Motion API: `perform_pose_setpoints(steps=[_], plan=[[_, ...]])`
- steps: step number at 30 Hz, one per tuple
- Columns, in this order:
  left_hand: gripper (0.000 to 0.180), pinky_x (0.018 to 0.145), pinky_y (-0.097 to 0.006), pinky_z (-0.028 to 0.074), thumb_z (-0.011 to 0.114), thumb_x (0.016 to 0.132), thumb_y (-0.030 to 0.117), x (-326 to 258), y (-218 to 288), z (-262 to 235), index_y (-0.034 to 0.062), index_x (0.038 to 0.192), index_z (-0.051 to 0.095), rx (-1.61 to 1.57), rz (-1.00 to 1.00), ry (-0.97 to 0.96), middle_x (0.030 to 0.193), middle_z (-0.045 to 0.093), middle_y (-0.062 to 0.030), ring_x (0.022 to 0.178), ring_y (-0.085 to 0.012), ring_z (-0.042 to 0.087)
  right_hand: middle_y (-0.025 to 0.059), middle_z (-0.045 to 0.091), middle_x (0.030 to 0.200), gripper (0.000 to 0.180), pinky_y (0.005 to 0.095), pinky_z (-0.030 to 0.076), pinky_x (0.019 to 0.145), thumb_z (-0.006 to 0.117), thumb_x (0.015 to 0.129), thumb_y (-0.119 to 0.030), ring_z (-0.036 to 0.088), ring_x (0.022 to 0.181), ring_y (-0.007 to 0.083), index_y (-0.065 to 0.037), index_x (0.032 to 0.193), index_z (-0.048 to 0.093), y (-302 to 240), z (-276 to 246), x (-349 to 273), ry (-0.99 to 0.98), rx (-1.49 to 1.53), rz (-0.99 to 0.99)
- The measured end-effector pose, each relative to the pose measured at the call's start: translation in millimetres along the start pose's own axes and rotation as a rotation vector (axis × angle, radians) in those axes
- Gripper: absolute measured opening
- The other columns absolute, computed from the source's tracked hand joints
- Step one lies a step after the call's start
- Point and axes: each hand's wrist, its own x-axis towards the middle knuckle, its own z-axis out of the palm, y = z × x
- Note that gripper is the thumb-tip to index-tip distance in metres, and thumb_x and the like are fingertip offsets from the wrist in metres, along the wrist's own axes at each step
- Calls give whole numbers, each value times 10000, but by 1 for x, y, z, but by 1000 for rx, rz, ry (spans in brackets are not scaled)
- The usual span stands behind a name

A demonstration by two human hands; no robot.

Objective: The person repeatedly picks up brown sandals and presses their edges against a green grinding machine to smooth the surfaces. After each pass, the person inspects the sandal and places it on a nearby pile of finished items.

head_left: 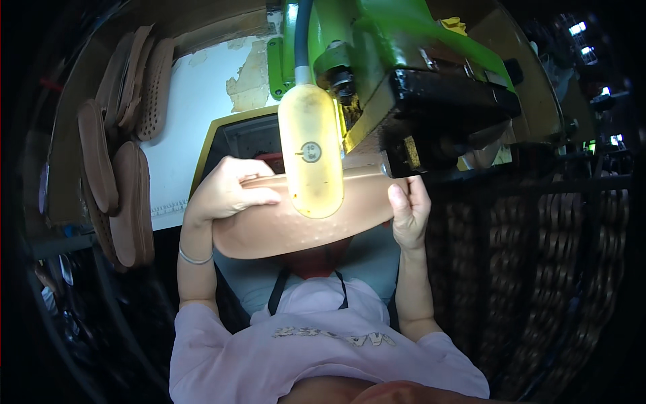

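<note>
A tan shoe sole (pixel 269 229) with small bumps on its surface is held crosswise under the green machine's head. My left hand (pixel 232 192) grips its left part, thumb on the near face and fingers over the upper edge. The right end is pinched by my right hand (pixel 410 212), thumb up, close below the dark machine head (pixel 417 121). A yellowish oval lamp (pixel 311 155) on a dark stalk hangs in front and hides the sole's middle upper edge. Whether the sole touches the machine's working point cannot be made out.
Several brown soles (pixel 131 202) stand stacked on the left of the white tabletop (pixel 192 87). A yellow-edged opening (pixel 208 138) lies behind my left hand. The green machine body (pixel 377 27) fills the back right. Dark racks with rows of brown items (pixel 505 262) stand at right.
</note>
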Motion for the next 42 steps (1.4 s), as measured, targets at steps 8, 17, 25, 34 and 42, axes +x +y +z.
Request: perform_pose_setpoints(steps=[8, 17, 25, 34, 42], plan=[[317, 564, -236, 478, 819, 710, 218, -41, -36, -25, -17, 859, 666, -16, -17, 112, 704, 663, -55, 594, -85, 595, 97, 610, 1073, 325, 284, 437, 900, 593, 931, -135, 563, 991, 150, 46, 1187, 509, 11, 38, -4, -109, -55, -57], [194, 580, -369, 485, 704, 728, 133, -2, 13, 52, 8, 859, 635, 433, 334, 305, 752, 626, -159, 646, -349, 595, 88, 602, 1048, 318, 251, 456, 847, 569, 955, -178, 563, 937, 112, 48, 1168, 501, 2, -17, 13, 93, -165, -176], [142, 541, -342, 475, 677, 709, 84, 8, 28, 49, -3, 818, 650, 289, 337, 301, 665, 598, -173, 557, -346, 560, 19, 585, 791, 280, 171, 367, 472, 536, 973, -237, 487, 566, 29, 13, 1099, 520, -3, -19, 18, 34, -89, -62], [218, 488, -238, 442, 787, 720, 137, -40, -11, 23, -21, 735, 637, 202, 109, 337, 564, 605, -88, 503, -98, 581, 67, 602, 1051, 285, 246, 439, 838, 594, 946, -159, 555, 943, 125, 29, 1149, 525, 9, 29, 4, -58, -20, -96], [294, 714, -286, 518, 741, 786, 111, -81, -31, 99, -20, 1015, 611, -18, -14, 335, 852, 690, -110, 785, -144, 665, 113, 689, 958, 316, 286, 508, 751, 746, 826, -174, 654, 859, 170, 20, 1040, 618, 16, 51, 13, -49, -171, -97]])
